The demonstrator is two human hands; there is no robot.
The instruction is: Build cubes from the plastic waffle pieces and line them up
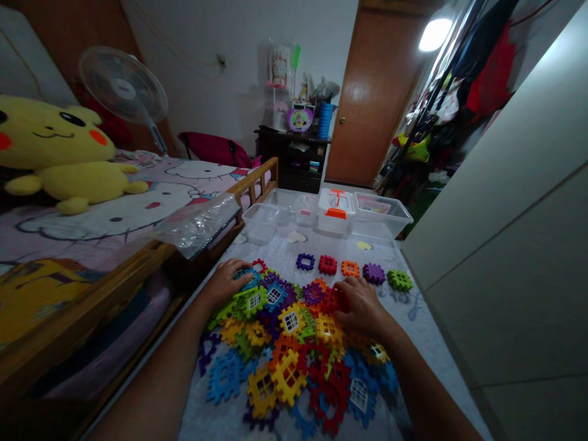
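A heap of coloured plastic interlocking building tiles (289, 376) with notched edges covers the middle of the bedspread. At its left rim lies my left hand (228, 283), fingers stretched out over a blue tile (248, 279). My right hand (362, 304) is at the heap's right side, its fingers curled onto a red tile (337, 300). Beyond the heap, several pieces stand apart in a row: a purple frame (305, 262), a red block (327, 264), an orange one (350, 268), a purple one (373, 274) and a green one (400, 280).
Clear plastic boxes (261, 222) and a lidded box with an orange latch (335, 214) stand at the far end. A wooden bed rail (257, 177) runs along the left, with a yellow plush toy (78, 177) beyond it. A pale cabinet (514, 245) borders the right.
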